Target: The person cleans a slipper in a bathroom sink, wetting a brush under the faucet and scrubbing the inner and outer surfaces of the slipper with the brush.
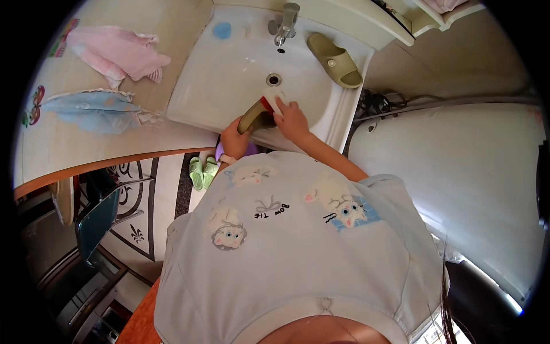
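1. The held slipper [256, 117] is over the sink [215, 80], at its 6 o'clock side, near the edge closest to the person. It is olive along the rim and darker, almost brown, on the face turned to the camera. It is tilted, and part of it is hidden by the hands.
2. The left hand [234, 139] is closed around the slipper's lower-left end; a pale band circles that wrist.
3. The right hand [292, 120] grips a brush [274, 97], fingers bent over it. The brush has a white back with red along the side against the slipper; any bristles are too small to make out.
4. The other slipper [335, 60] lies on the sink's rim at about 2 o'clock. It is plain olive, with a broad strap bearing a small, round, pale emblem, and a rounded open toe.
5. The faucet [286, 26] stands at 12 o'clock, and the drain [274, 79] shows mid-basin.
6. On the surface [154, 123], the pink cloth [123, 53] lies at 9 o'clock from the basin, the blue cloth [94, 110] between 8 and 9.
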Demonstrator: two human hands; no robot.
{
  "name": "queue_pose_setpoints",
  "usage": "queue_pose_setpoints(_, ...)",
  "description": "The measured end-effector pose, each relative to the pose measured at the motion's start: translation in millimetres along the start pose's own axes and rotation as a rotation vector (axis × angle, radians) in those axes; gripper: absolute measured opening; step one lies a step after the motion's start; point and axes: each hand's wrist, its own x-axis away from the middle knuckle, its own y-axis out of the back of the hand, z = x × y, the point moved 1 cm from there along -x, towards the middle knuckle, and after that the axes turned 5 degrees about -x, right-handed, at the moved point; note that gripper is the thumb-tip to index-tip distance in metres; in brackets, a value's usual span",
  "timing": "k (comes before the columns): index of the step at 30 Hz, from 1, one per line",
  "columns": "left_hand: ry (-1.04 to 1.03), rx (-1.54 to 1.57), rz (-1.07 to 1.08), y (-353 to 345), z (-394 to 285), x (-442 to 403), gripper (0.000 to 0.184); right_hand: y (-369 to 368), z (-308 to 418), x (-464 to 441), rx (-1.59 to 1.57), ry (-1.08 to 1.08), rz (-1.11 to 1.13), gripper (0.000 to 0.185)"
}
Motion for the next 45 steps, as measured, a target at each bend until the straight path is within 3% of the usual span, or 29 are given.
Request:
queue_pose_setpoints(2, -0.052, -0.166, -0.084, -3, -6, -1, 0.030, 11, 11, -4, 0.074, -0.137, 0.036, 0.049)
queue_pose_setpoints(3, -0.045, -0.206, -0.060, -3, 4, -4, 0.030, 6, 18, 0, 0.097, 0.009, 0.083, 0.049)
queue_pose_setpoints(4, -0.053, -0.202, -0.059, -5, 17, -7, 0.030, 12, 33, 7, 0.101, 0.009, 0.075, 0.049)
queue_pose_setpoints(6, 0.153, 0.001, 0.043, -6, 27, -7, 0.031, 20, 59, 25, -0.045, 0.240, 0.316, 0.048)
queue_pose_setpoints(8, 0.042, -0.073, 0.019, -3, 14, 1, 0.033, 14, 30, 16, 0.007, 0.238, 0.261, 0.049)
queue_pose_setpoints(10, 0.039, 0.021, -0.054, -6, 8, 0, 0.032, 16, 0, -1, 0.137, -0.187, 0.145, 0.052)
queue_pose_setpoints(14, 0.005, -0.157, -0.083, -6, -11, -6, 0.033, 19, 11, -1, 0.182, -0.213, 0.151, 0.052)
queue_pose_setpoints(16, 0.070, -0.144, -0.032, -9, 0, -8, 0.033, 28, 56, 16, -0.062, 0.075, 0.322, 0.051)
queue_pose_setpoints(18, 0.133, -0.140, 0.021, -5, 7, -4, 0.032, 26, 47, 15, -0.050, 0.141, 0.374, 0.052)
queue_pose_setpoints(21, 0.010, -0.053, -0.069, -10, -5, 3, 0.032, 30, 3, -13, 0.121, -0.259, 0.266, 0.053)
queue_pose_setpoints(22, 0.014, -0.052, -0.070, -12, -9, 3, 0.032, 29, 3, -11, 0.122, -0.258, 0.270, 0.053)
queue_pose_setpoints(24, -0.015, -0.191, -0.083, -11, -17, -2, 0.033, 26, 18, -6, 0.135, -0.042, 0.256, 0.053)
queue_pose_setpoints(25, -0.018, -0.186, -0.084, -13, -15, -4, 0.033, 30, 39, 3, 0.061, 0.002, 0.374, 0.055)
queue_pose_setpoints(26, 0.068, -0.165, -0.025, -14, -7, -3, 0.033, 31, 41, 9, 0.064, 0.000, 0.375, 0.055)
queue_pose_setpoints(28, 0.155, -0.147, 0.037, -13, -6, 2, 0.034, 28, 40, 19, 0.041, 0.211, 0.328, 0.056)
queue_pose_setpoints(30, 0.013, -0.054, -0.067, -11, -10, 8, 0.034, 23, 12, -2, 0.046, 0.088, 0.268, 0.055)
queue_pose_setpoints(32, -0.043, -0.088, -0.088, -14, -9, 7, 0.034, 26, -7, -17, 0.106, -0.294, 0.247, 0.053)
queue_pose_setpoints(34, -0.022, -0.202, -0.081, -18, -9, 1, 0.035, 31, 16, -12, 0.080, -0.297, 0.259, 0.052)
queue_pose_setpoints(36, 0.068, -0.106, -0.013, -15, -5, 0, 0.034, 35, 46, 10, 0.014, 0.093, 0.360, 0.051)
queue_pose_setpoints(38, 0.174, -0.029, 0.066, -14, 1, 7, 0.033, 32, 42, 16, -0.015, 0.099, 0.480, 0.052)
queue_pose_setpoints(40, -0.021, -0.100, -0.088, -16, 1, 9, 0.036, 27, 12, 6, 0.051, 0.055, 0.316, 0.051)
queue_pose_setpoints(42, 0.040, -0.056, -0.067, -19, -4, 7, 0.036, 33, -3, -14, 0.133, -0.028, 0.211, 0.050)
queue_pose_setpoints(44, 0.030, -0.152, -0.076, -20, -16, 6, 0.036, 36, -8, -22, 0.136, -0.258, 0.303, 0.050)
queue_pose_setpoints(45, 0.017, -0.151, -0.077, -18, -15, 2, 0.036, 24, -2, -9, 0.182, 0.000, 0.210, 0.051)
